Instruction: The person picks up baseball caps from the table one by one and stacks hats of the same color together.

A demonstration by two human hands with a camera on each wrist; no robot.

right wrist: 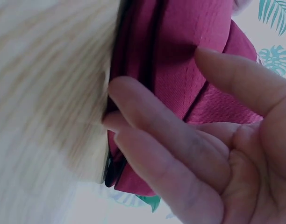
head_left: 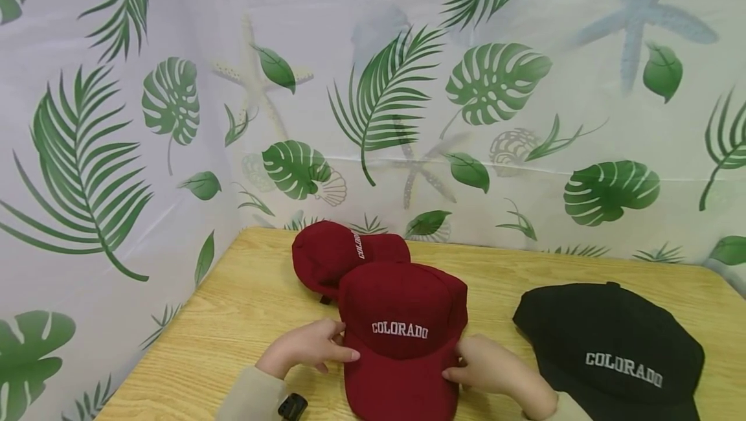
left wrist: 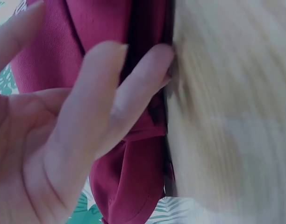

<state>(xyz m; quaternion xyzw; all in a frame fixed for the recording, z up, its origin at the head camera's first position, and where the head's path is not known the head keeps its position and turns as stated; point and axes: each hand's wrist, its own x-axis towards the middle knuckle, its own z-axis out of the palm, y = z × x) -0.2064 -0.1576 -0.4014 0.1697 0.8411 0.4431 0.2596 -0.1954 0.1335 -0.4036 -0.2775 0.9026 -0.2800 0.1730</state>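
A red baseball cap (head_left: 402, 298) with white COLORADO lettering lies on the table, its brim toward me. My left hand (head_left: 315, 346) holds its left side where crown and brim meet, the thumb over the brim's edge. On the opposite side my right hand (head_left: 495, 369) grips the brim edge, thumb on top. In the left wrist view, fingers (left wrist: 145, 81) reach in at the cap's lower edge beside the tabletop. The right wrist view shows the thumb against the red fabric (right wrist: 180, 60) and fingertips low at the layered edge, close to the table.
Another red cap (head_left: 323, 256) lies behind, turned sideways and partly covered by the front one. At the right is a black COLORADO cap (head_left: 612, 337). The wooden table (head_left: 233, 311) meets a leaf-printed cloth (head_left: 408, 116) at the back and left. A black object (head_left: 293, 407) is by the left sleeve.
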